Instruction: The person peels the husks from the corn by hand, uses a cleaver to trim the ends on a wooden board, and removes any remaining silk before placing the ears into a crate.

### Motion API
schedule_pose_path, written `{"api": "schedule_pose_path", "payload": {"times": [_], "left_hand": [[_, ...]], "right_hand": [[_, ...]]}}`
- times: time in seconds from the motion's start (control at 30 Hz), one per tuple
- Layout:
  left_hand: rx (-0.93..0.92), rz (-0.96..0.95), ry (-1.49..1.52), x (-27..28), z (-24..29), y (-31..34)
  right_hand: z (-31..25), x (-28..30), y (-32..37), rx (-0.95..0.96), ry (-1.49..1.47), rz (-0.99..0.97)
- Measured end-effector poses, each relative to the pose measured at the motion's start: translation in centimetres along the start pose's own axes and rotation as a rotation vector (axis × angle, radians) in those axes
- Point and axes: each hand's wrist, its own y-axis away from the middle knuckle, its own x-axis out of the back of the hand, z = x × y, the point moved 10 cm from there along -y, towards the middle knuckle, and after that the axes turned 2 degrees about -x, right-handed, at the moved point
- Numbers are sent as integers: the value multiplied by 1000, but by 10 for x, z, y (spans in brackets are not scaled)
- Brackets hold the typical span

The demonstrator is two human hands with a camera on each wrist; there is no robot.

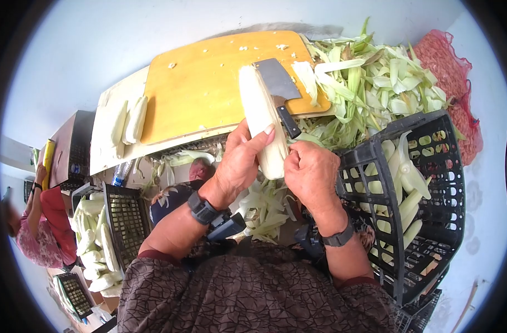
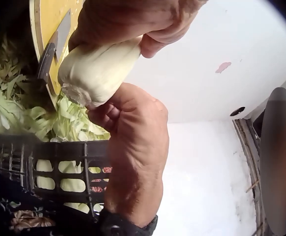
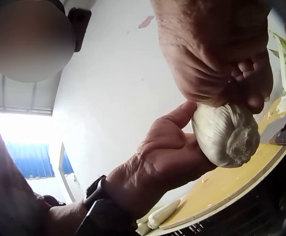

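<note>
An ear of corn (image 1: 258, 102) in pale husk is tilted up over the front edge of the cutting board. My left hand (image 1: 239, 164) grips its lower part, thumb across the husk. At the cut butt end, my right hand (image 1: 313, 171) has its fingers curled and pinches the husk at the side. The right wrist view shows the ear's rough, cut butt (image 3: 242, 145) close under the right fingers. A cleaver (image 1: 278, 80) with a black handle lies on the yellow cutting board (image 1: 203, 83), just right of the ear.
Two husked-looking pale ears (image 1: 134, 120) lie left of the board. Stripped husks (image 1: 370, 83) pile up at the right, beside a red mesh sack (image 1: 447, 83). Black crates (image 1: 456, 194) with corn stand at right and left. Another person (image 1: 40, 238) is at far left.
</note>
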Motion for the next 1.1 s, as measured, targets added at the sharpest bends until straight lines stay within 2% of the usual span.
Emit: {"api": "schedule_pose_path", "payload": {"times": [0.2,0.27,0.3,0.37,0.4,0.47,0.53,0.63,0.73,0.8,0.87,0.97,1.1], "left_hand": [[94,-1,90,4,-8,-3],[97,21,111,8,-9,-5],[104,46,131,12,-10,-6],[97,51,145,16,-10,-9],[99,55,163,18,-10,-9],[97,50,169,15,-10,-8],[87,43,176,12,-8,-7],[79,36,126,1,-4,-3],[74,14,93,2,-4,-4],[77,23,97,6,-3,-7],[99,-50,138,5,-3,-11],[139,17,195,13,-1,-13],[148,24,282,21,8,-21]], "right_hand": [[12,9,-2,-97,-190,76],[16,-3,-2,-197,-348,-55],[14,-4,-1,-190,-352,-55],[0,-16,1,-87,-290,-195],[-3,-15,1,-82,-291,-195],[-3,-29,5,-167,-301,-350],[0,-33,5,-181,-296,-342],[13,-39,8,-306,-450,-340],[16,-44,10,-342,-397,-396],[11,-40,10,-322,-377,-394],[7,-40,11,-304,-358,-399],[5,-43,14,-265,-343,-410],[6,-56,21,-295,-625,-482]]}}
